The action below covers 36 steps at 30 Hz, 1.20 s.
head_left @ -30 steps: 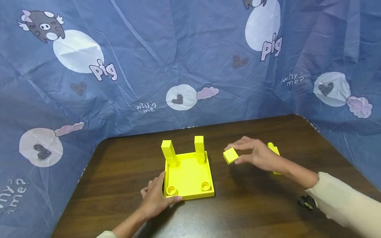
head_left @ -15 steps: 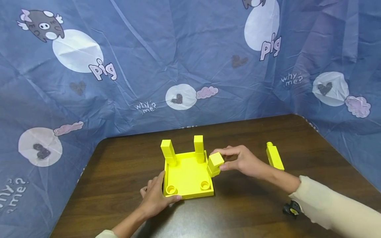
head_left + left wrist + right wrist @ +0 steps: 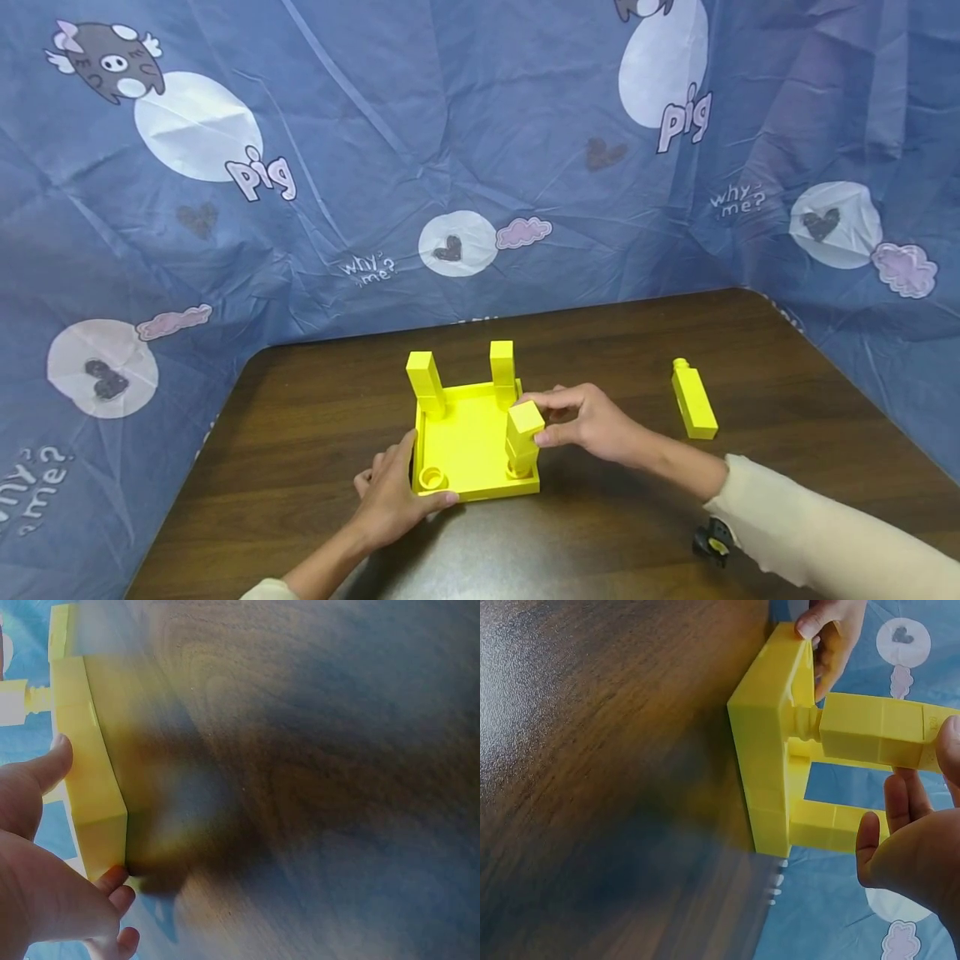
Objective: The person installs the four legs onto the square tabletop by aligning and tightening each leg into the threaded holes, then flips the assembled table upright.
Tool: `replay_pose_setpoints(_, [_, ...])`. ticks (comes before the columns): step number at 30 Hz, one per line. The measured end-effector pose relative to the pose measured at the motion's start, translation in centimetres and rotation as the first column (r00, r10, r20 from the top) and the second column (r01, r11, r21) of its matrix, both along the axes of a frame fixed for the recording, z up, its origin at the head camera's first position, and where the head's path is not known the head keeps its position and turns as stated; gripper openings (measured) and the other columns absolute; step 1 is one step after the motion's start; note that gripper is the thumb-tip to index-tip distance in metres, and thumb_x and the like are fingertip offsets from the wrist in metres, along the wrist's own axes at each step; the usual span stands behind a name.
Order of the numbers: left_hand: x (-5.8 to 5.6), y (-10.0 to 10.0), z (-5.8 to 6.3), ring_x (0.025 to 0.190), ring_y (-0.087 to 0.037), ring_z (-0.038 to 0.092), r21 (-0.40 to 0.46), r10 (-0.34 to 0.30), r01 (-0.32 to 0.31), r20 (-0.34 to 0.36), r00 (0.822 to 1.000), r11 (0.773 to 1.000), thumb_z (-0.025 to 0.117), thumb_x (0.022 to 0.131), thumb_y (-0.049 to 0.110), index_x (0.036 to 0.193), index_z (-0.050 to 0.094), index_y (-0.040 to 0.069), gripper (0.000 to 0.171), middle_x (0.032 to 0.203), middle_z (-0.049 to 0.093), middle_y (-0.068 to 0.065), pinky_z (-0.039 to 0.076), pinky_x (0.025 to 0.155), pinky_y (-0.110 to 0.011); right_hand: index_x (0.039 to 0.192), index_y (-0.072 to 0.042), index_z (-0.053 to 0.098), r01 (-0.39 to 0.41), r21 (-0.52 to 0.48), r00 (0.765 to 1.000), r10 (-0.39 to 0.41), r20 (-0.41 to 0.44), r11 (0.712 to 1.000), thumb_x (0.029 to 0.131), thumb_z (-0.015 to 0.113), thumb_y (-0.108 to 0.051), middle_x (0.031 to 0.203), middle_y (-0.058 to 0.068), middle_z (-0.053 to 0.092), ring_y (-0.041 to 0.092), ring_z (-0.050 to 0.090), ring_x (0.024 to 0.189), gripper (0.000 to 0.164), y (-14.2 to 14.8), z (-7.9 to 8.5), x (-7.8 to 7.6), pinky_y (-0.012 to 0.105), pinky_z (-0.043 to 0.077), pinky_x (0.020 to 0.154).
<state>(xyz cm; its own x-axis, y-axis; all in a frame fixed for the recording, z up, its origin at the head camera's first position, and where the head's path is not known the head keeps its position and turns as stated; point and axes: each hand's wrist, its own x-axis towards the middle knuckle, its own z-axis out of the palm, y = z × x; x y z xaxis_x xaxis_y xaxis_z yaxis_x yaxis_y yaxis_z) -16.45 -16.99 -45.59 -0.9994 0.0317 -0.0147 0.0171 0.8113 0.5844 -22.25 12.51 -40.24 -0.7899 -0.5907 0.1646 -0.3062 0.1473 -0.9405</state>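
A square yellow base (image 3: 468, 442) with a raised rim lies on the table. My left hand (image 3: 388, 500) grips its near left corner, thumb on the front edge and fingers along the side. My right hand (image 3: 588, 427) pinches a yellow square leg (image 3: 523, 427) upright over the near right corner. In the right wrist view, the leg's threaded end (image 3: 808, 724) meets the round socket, some thread still showing. Two matching legs stand in the far corners, a left one (image 3: 425, 377) and a right one (image 3: 503, 371). The near left socket (image 3: 432, 477) holds no leg.
Another yellow leg (image 3: 694, 404) with a round end lies on the brown wooden table (image 3: 615, 517) at the right. A blue patterned cloth (image 3: 360, 167) hangs behind the table. A small black device (image 3: 712, 542) is at the right wrist.
My right hand has carried the leg leftward and down to the near right socket, turning it upright. The left hand and the base have stayed put.
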Motion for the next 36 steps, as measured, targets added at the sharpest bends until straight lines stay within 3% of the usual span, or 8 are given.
replay_pose_setpoints(11, [0.0, 0.0, 0.0, 0.108, -0.027, 0.043, -0.002, -0.005, 0.005, -0.017, 1.0, 1.0, 0.084, 0.062, 0.055, 0.147, 0.032, 0.005, 0.112, 0.133, 0.051, -0.016, 0.02, 0.084, -0.051, 0.121, -0.002, 0.067, 0.035, 0.002, 0.999, -0.035, -0.018, 0.999, 0.078, 0.079, -0.009, 0.102, 0.009, 0.067, 0.034, 0.053, 0.092, 0.045, -0.5, -1.3, 0.1, 0.027, 0.051, 0.071])
replay_pose_setpoints(16, [0.0, 0.1, 0.1, 0.108, -0.028, 0.043, -0.001, -0.006, 0.006, -0.005, 1.0, 1.0, 0.084, 0.062, 0.056, 0.148, 0.032, 0.004, 0.112, 0.133, 0.05, -0.016, 0.019, 0.084, -0.051, 0.123, -0.005, 0.066, 0.112, -0.006, 0.989, -0.112, -0.094, 0.994, 0.077, 0.081, -0.015, 0.102, 0.004, 0.066, 0.035, 0.055, 0.095, 0.05, -1.0, -1.8, 0.8, 0.032, 0.052, 0.076])
replay_pose_setpoints(18, [0.0, 0.1, 0.1, 0.108, -0.028, 0.042, 0.001, -0.007, 0.007, -0.003, 1.0, 1.0, 0.084, 0.063, 0.056, 0.148, 0.031, 0.004, 0.112, 0.132, 0.051, -0.016, 0.019, 0.084, -0.051, 0.124, -0.006, 0.066, 0.181, 0.008, 0.968, -0.177, -0.178, 0.983, 0.075, 0.083, -0.018, 0.097, 0.001, 0.065, 0.028, 0.057, 0.091, 0.053, -1.3, -2.1, 1.2, 0.034, 0.051, 0.078])
replay_pose_setpoints(21, [0.0, 0.1, 0.1, 0.108, -0.028, 0.043, 0.003, -0.006, 0.006, -0.003, 1.0, 1.0, 0.084, 0.062, 0.056, 0.148, 0.032, 0.005, 0.112, 0.131, 0.051, -0.016, 0.019, 0.084, -0.051, 0.122, -0.009, 0.067, 0.292, 0.022, 0.907, -0.27, -0.322, 0.956, 0.072, 0.085, -0.022, 0.088, -0.008, 0.063, 0.016, 0.055, 0.082, 0.055, -1.9, -2.7, 1.5, 0.035, 0.045, 0.075])
replay_pose_setpoints(23, [0.0, 0.1, 0.0, 0.107, -0.027, 0.043, 0.002, -0.007, 0.007, -0.005, 1.0, 1.0, 0.084, 0.063, 0.056, 0.148, 0.032, 0.005, 0.112, 0.131, 0.051, -0.016, 0.019, 0.084, -0.051, 0.124, -0.011, 0.066, 0.332, 0.033, 0.87, -0.292, -0.397, 0.943, 0.072, 0.086, -0.024, 0.084, -0.01, 0.06, 0.011, 0.052, 0.08, 0.057, -2.2, -2.9, 1.6, 0.034, 0.042, 0.073])
replay_pose_setpoints(25, [0.0, 0.1, 0.0, 0.107, -0.027, 0.043, 0.0, -0.006, 0.006, -0.006, 1.0, 1.0, 0.083, 0.062, 0.057, 0.148, 0.032, 0.005, 0.112, 0.132, 0.051, -0.016, 0.019, 0.084, -0.051, 0.128, -0.014, 0.063, 0.328, 0.048, 0.853, -0.274, -0.443, 0.943, 0.073, 0.085, -0.025, 0.085, -0.01, 0.059, 0.012, 0.051, 0.08, 0.061, -2.3, -2.9, 1.5, 0.034, 0.04, 0.074])
replay_pose_setpoints(32, [0.0, 0.1, 0.0, 0.106, -0.026, 0.043, 0.0, -0.003, 0.003, -0.009, 1.0, 1.0, 0.083, 0.063, 0.057, 0.147, 0.032, 0.005, 0.112, 0.13, 0.051, -0.015, 0.019, 0.083, -0.051, 0.136, -0.026, 0.052, 0.212, 0.189, 0.867, -0.096, -0.489, 0.959, 0.082, 0.077, -0.033, 0.114, -0.011, 0.059, 0.015, 0.05, 0.104, 0.06, -2.0, -1.7, 0.6, 0.05, 0.034, 0.093])
replay_pose_setpoints(36, [0.0, 0.1, 0.0, 0.107, -0.027, 0.043, -0.001, -0.001, 0.001, -0.009, 1.0, 1.0, 0.083, 0.062, 0.057, 0.147, 0.032, 0.005, 0.112, 0.129, 0.052, -0.015, 0.019, 0.084, -0.051, 0.129, -0.024, 0.059, 0.132, 0.175, 0.911, -0.05, -0.409, 0.976, 0.081, 0.078, -0.032, 0.116, -0.012, 0.058, 0.018, 0.048, 0.111, 0.052, -1.6, -0.9, -0.2, 0.052, 0.036, 0.095])
